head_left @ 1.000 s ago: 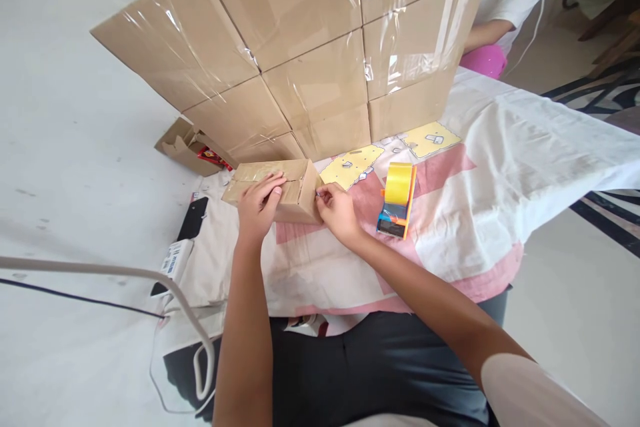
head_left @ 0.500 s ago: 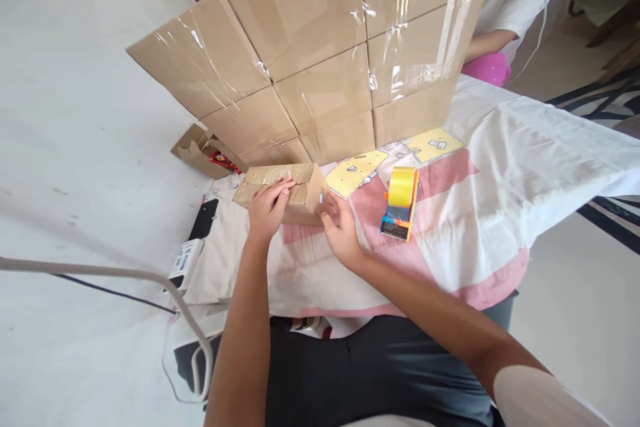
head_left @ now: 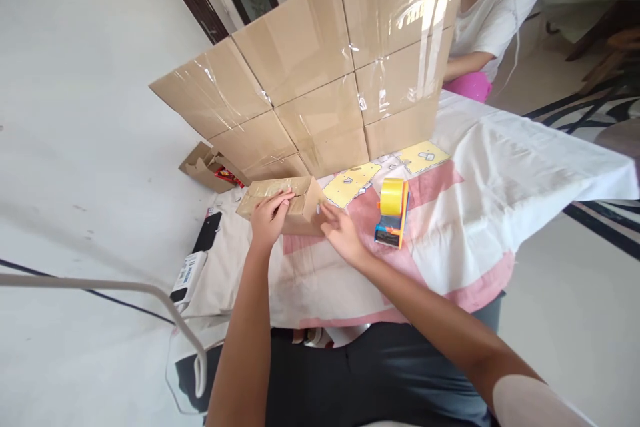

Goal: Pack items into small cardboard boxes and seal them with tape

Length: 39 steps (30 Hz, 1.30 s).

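A small cardboard box with clear tape along its top lies on the cloth-covered table. My left hand rests on the top of it, fingers stretched over the taped seam. At the box's right end is my right hand, fingers extended against the end face beside a small white patch. Nothing shows gripped in either hand. To the right of my right hand stands a tape dispenser with a yellow roll.
A tall taped cardboard panel stands behind the box. Yellow paper cutouts lie at its foot. An open carton, a phone and a white pack are at left. Beyond the panel is a person in white.
The view has shifted, showing more behind the panel. My right hand's fingers have straightened and drawn closer together at the box end. My left hand stays on top.
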{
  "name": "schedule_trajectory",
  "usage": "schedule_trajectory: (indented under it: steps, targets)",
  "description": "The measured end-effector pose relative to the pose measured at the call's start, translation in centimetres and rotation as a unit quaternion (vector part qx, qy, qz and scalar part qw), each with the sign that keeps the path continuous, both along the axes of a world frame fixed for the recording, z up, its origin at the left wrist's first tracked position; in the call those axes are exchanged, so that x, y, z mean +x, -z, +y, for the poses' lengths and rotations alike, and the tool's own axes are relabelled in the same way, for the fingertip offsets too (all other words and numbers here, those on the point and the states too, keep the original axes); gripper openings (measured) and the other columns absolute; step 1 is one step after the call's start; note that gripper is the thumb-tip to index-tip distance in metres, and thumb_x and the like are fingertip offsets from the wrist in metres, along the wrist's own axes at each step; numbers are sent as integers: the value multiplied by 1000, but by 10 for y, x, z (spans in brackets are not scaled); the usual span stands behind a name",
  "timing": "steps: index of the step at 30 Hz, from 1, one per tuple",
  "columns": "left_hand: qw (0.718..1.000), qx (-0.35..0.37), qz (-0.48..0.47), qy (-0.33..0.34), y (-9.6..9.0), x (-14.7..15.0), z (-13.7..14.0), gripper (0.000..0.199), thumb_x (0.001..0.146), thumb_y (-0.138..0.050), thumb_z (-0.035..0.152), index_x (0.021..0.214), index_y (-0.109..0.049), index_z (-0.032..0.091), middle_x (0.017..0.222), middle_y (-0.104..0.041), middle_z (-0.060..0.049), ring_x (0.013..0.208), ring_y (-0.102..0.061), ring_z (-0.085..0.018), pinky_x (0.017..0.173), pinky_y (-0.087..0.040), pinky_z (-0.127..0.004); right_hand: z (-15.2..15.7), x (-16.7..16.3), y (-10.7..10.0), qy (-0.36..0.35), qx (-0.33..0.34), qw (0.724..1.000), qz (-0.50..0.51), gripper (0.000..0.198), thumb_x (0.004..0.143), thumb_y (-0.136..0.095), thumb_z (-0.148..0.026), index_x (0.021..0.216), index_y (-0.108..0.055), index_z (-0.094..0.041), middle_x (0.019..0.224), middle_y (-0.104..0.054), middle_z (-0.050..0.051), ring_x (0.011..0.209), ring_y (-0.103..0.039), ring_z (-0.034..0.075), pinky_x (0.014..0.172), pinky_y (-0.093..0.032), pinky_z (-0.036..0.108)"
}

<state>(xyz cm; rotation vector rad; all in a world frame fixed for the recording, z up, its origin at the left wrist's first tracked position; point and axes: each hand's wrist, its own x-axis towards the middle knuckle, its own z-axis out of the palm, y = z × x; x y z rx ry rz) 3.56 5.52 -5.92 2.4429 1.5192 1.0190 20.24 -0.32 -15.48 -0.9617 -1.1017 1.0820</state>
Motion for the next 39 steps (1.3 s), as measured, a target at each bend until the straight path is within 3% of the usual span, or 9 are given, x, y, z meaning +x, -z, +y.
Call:
schedule_trajectory:
  steps: [7, 12, 17, 21, 26, 29, 32, 35, 39]
  targets:
    - [999, 38, -32, 23, 7, -2, 4, 30, 95, -52, 37, 104, -79, 29, 120, -76, -2, 122, -67, -27, 108, -48, -47, -3, 3, 0, 20, -18, 996, -88, 82, 70, -62, -17, 151, -46, -16, 154, -50, 13, 148, -41, 29, 125, -29, 48]
    - [991, 75, -97, 54, 23, -20, 8, 27, 89, -53, 31, 94, -80, 26, 113, -78, -4, 119, -68, -27, 109, -49, -47, 13, 11, -15, -75, 23, 961, -265, 146, 54, -89, -33, 163, 8, -25, 171, 3, 14, 158, 4, 37, 126, -11, 56]
    - [984, 59, -155, 62, 23, -37, -8, 33, 94, -51, 41, 97, -78, 22, 113, -78, -9, 125, -64, -29, 112, -46, -50, 21, 5, -33, -57, 87, 955, -279, 150, 50, -91, -30, 163, 7, -31, 156, -27, 14, 147, -31, 33, 120, -32, 46]
    - [975, 160, -150, -30, 14, -35, -47, 39, 97, -44, 41, 120, -69, 21, 144, -60, -12, 146, -43, -29, 123, -33, -52, 2, 23, -56, -31, 63, 968, -240, 142, 53, -91, -38, 164, -3, -32, 147, -38, 12, 137, -44, 34, 115, -39, 47]
    - [962, 151, -172, -147, 35, -32, -79, 47, 100, -33, 37, 140, -53, 22, 154, -50, -12, 144, -45, -25, 121, -37, -47, -61, 125, -94, 156, 149, 959, -185, 125, 64, -84, -43, 164, -10, -30, 138, -48, 13, 126, -53, 30, 99, -53, 43]
    - [985, 62, -120, -106, 66, -33, -78, 47, 98, -35, 37, 134, -59, 20, 143, -60, -13, 136, -55, -25, 117, -42, -43, -107, 214, -103, 336, 110, 908, -223, 130, 64, -82, -49, 164, -2, -27, 136, -44, 15, 121, -53, 32, 81, -60, 41]
    - [997, -22, 22, -71, 94, -28, -75, 47, 94, -42, 37, 133, -63, 22, 143, -62, -12, 138, -53, -28, 117, -40, -47, -138, 287, -88, 484, 13, 834, -264, 138, 60, -84, -50, 163, 3, -20, 141, -37, 20, 129, -47, 37, 93, -55, 48]
    - [985, -74, 146, -58, 109, -21, -75, 50, 95, -42, 40, 140, -59, 27, 153, -52, -8, 145, -44, -30, 120, -31, -54, -136, 330, -60, 543, -95, 779, -299, 133, 63, -82, -48, 163, 1, -17, 145, -32, 24, 135, -41, 42, 110, -40, 54]
    - [969, -131, 204, -46, 111, -18, -73, 54, 99, -36, 41, 148, -52, 26, 159, -45, -7, 149, -39, -27, 121, -29, -54, -75, 357, -45, 502, -127, 778, -356, 128, 72, -78, -46, 162, 7, -16, 151, -27, 28, 138, -42, 37, 110, -40, 46]
